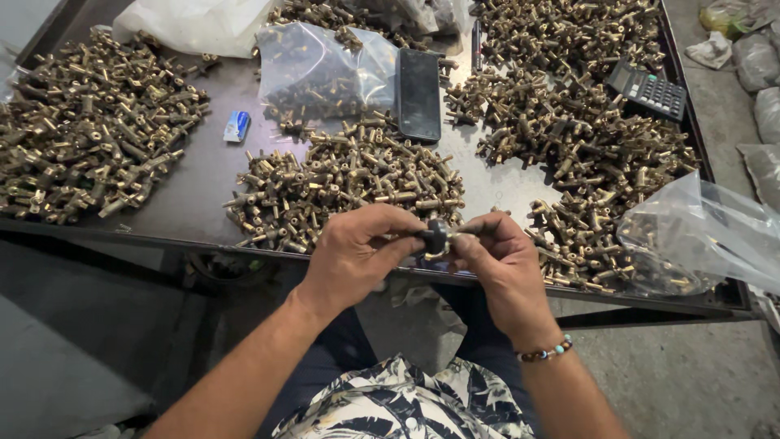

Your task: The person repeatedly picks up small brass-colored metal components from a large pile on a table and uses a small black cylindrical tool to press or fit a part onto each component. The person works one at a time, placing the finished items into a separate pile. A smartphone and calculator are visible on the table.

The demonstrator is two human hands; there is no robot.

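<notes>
Nearest the camera, the left hand [353,252] and the right hand [500,260] meet just above the near edge of the dark metal table [195,195]. Both pinch one small brass fitting [443,237] between thumb and fingertips, the left gripping its dark round end, the right holding the brass stem; a beaded bracelet [546,352] circles the right wrist. Just beyond the hands lies a middle heap of brass fittings [349,183], with a larger heap [85,130] to the left and another [585,138] to the right. A clear plastic bag [699,236] sits at the right edge. Farther back are a black phone [419,93], a calculator [648,91] and a part-filled bag [321,73].
</notes>
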